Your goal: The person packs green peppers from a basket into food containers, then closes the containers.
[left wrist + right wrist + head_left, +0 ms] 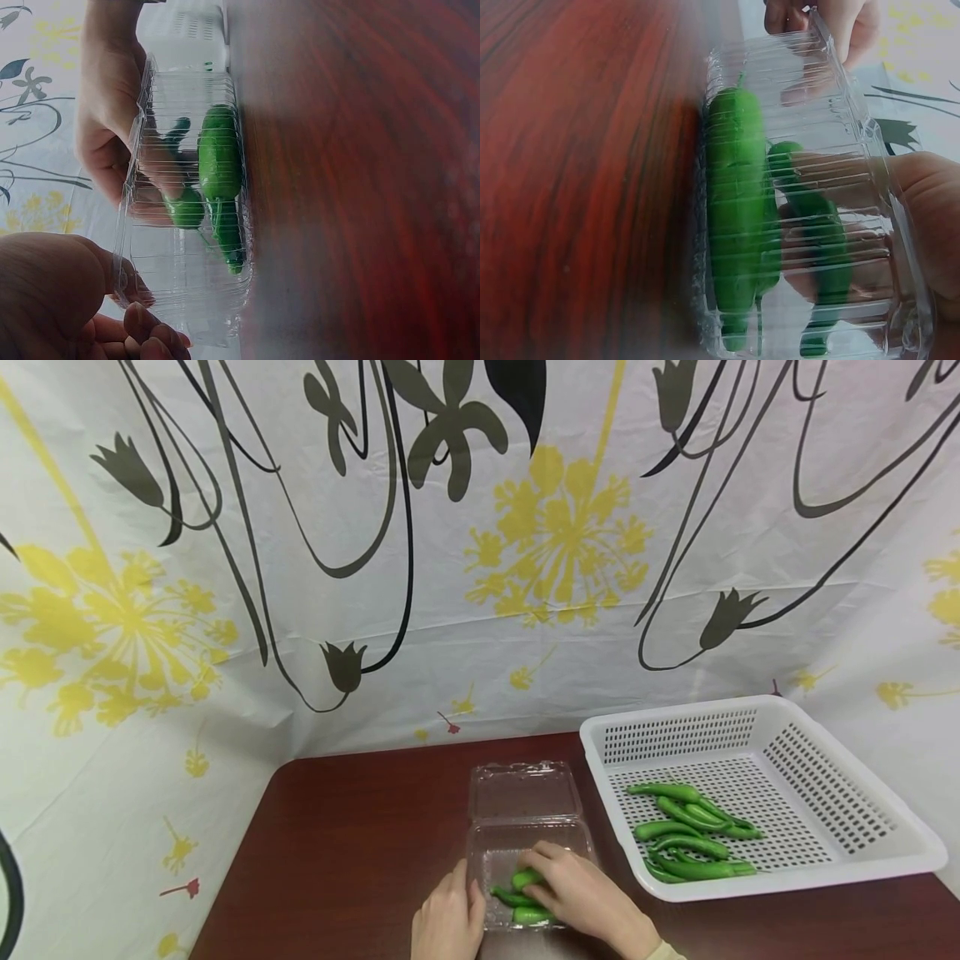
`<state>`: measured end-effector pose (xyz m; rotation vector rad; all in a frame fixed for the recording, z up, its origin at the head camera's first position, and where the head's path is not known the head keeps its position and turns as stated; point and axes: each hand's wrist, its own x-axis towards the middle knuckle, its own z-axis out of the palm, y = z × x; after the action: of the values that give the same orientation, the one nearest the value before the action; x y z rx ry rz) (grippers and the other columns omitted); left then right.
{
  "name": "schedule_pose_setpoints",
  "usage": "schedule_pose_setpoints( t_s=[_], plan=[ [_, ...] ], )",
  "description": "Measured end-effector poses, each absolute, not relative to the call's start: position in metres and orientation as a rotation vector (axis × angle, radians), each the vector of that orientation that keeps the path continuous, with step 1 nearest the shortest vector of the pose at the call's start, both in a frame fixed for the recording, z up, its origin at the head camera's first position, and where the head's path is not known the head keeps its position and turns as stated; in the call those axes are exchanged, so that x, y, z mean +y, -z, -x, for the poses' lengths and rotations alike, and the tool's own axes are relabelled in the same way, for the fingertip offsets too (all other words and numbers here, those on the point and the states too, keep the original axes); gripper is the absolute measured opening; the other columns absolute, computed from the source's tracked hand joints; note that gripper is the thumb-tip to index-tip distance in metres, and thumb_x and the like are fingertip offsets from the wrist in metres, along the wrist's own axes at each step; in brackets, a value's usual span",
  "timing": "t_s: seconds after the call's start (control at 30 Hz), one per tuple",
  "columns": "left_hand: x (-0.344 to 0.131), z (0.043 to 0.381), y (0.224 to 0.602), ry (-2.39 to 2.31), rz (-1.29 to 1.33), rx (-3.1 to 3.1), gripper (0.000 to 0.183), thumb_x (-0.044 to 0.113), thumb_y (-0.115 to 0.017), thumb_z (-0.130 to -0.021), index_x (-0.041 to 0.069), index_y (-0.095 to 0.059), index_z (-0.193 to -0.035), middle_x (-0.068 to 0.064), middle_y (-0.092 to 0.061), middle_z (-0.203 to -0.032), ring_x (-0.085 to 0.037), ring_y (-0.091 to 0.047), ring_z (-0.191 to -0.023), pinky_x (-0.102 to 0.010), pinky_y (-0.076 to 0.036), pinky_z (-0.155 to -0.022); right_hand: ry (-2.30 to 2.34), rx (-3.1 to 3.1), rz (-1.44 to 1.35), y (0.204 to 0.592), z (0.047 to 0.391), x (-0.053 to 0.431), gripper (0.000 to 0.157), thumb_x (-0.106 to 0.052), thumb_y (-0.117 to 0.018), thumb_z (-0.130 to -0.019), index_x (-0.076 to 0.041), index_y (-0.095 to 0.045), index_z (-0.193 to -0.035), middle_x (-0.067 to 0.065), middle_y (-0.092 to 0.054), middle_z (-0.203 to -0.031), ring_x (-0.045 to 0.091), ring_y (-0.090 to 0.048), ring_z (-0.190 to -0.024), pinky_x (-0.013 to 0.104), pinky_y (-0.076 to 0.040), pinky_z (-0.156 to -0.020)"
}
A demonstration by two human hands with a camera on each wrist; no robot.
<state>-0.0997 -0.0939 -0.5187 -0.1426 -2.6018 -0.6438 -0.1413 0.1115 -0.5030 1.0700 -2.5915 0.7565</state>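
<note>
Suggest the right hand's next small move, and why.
Probably lower the held pepper and let go: the right hand has it inside the clear container, above the peppers lying at the bottom, and the left hand is holding the container's side.

Beside the left hand (448,917), we see a container (525,795) of clear, glossy, ribbed plastic; under the right hand (573,893), green peppers (531,916) with smooth, shiny skins. Right of both hands, the basket (896,822) looks like smooth, perforated plastic. Below them, we find a glossy, wood-grained table (352,852); beyond, a creased, matt, cloth-like hanging (450,652).
</note>
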Motion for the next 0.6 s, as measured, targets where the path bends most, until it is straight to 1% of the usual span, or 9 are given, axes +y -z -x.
schedule_pose_setpoints(
  t_s=[0.37,0.6],
  plan=[
    [-0.0939,0.0997,0.5195,0.634,0.146,-2.587,0.031,0.011,-0.072,-0.083,-0.002,-0.07,-0.111,-0.009,-0.07,-0.084,-0.029,-0.07,-0.068,-0.04,-0.05,-0.048,-0.729,-2.653,-1.082,0.5045,0.1408,0.1105,0.018,-0.018,-0.078,-0.086,-0.017,-0.068,-0.102,-0.01,-0.061,-0.096,0.001,-0.058,-0.079,0.026,-0.052,-0.068],
    [-0.0936,0.0993,0.5185,0.653,0.138,-2.6,0.031,0.011,-0.071,-0.083,-0.002,-0.069,-0.111,-0.008,-0.07,-0.083,-0.028,-0.069,-0.068,-0.04,-0.05,-0.048,-0.711,-2.695,-1.068,0.5044,0.1411,0.1102,0.014,-0.022,-0.077,-0.087,-0.019,-0.069,-0.098,-0.011,-0.062,-0.094,0.001,-0.059,-0.079,0.027,-0.052,-0.068]
  ],
)
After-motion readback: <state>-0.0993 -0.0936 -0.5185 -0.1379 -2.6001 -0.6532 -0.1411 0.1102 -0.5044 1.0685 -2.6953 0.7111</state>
